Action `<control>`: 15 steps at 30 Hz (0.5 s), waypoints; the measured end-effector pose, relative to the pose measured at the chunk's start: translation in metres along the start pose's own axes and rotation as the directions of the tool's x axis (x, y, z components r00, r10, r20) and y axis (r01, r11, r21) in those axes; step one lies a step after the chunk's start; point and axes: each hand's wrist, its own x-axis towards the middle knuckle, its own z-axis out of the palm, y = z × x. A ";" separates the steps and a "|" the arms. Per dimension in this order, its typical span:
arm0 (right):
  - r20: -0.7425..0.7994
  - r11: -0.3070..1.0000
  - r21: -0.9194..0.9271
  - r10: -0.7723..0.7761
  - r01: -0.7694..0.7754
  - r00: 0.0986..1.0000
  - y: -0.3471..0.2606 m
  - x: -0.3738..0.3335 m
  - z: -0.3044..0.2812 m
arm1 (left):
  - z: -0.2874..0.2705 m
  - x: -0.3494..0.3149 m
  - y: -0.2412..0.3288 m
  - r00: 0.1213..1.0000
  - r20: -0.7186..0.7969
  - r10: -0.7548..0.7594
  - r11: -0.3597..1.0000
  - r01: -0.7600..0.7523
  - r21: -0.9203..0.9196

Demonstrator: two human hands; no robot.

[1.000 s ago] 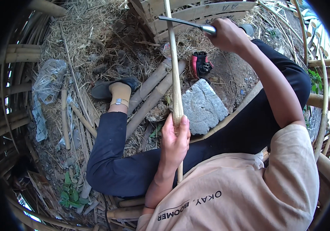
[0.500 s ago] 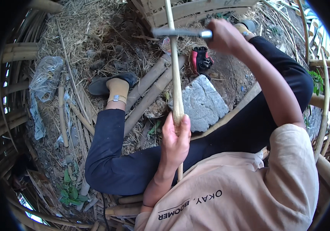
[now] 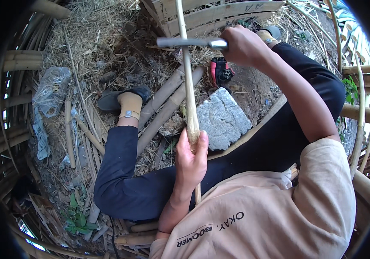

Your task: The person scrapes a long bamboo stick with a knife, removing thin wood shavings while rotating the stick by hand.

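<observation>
A long pale wooden stick [image 3: 188, 88] stretches out from my chest, thicker near my hold. My left hand [image 3: 191, 162] is closed around its lower part, thumb along the top. My right hand [image 3: 244, 46] grips the handle of a knife [image 3: 172, 42], its blade pointing left. The blade, blurred by motion, lies across the far part of the stick; I cannot tell how deeply it bites, if at all. Under and right of the stick sits a rough grey stone block [image 3: 223, 118].
Two bamboo poles [image 3: 161, 114] lie left of the block. A red and black item [image 3: 221, 71] rests beyond it. Slatted bamboo panelling [image 3: 224, 17] stands at the far side. A clear plastic bag [image 3: 52, 90] lies on the left amid straw. My legs spread around the work.
The whole view has shifted slightly. My right hand and the knife have moved a little left and nearer along the stick. My left hand keeps its hold.
</observation>
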 end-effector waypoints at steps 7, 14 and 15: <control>-0.018 0.999 0.014 0.053 -0.053 0.998 -0.004 0.002 0.002 | -0.001 0.000 0.002 0.998 0.047 -0.050 0.996 0.053 -0.078; -0.067 0.997 -0.041 0.067 -0.070 0.996 0.012 0.015 0.000 | 0.002 0.003 0.011 0.988 0.074 -0.137 0.972 0.149 -0.181; -0.069 0.997 0.010 0.074 -0.073 0.995 0.005 0.010 0.005 | 0.000 0.001 0.010 0.986 0.082 -0.147 0.970 0.160 -0.185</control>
